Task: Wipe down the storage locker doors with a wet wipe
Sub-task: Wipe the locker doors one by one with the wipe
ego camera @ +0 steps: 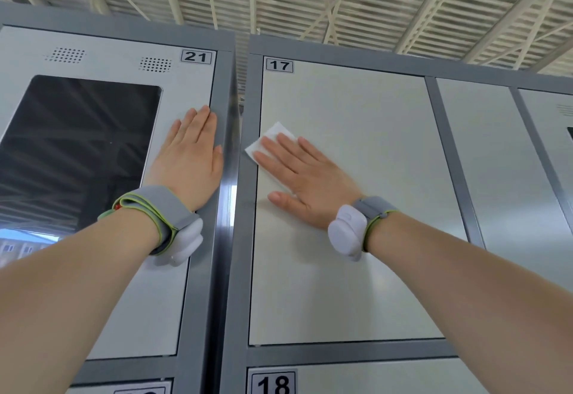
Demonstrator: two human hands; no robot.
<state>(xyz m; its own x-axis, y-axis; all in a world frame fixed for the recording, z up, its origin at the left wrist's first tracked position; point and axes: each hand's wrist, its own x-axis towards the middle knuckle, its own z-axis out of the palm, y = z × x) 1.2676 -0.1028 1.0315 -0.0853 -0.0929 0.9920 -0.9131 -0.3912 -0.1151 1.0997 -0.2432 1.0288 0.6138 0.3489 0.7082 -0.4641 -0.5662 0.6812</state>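
Pressing flat against door 17 point(356, 254), the right hand point(305, 181) pins a white wipe point(274, 130) to the pale panel, high up and close to its left edge. Its fingers point(279, 152) are straight and slightly fanned, lying on top of the wipe, not curled round it. The wipe sits under the fingertips and pokes out past them toward the upper left, nearly reaching the grey frame point(231, 176) between the 2 cabinets. The thumb point(279, 200) is spread out lower down, on bare door and off the wipe.

Across the frame, the left hand point(190, 158) rests palm-down on door 21 point(189, 83), fingers straight and held together, its edge right against the frame. A dark screen point(77, 145) fills most of that door. Both wrists wear grey bands with white pods. Door 18 point(387, 376) shows below 17
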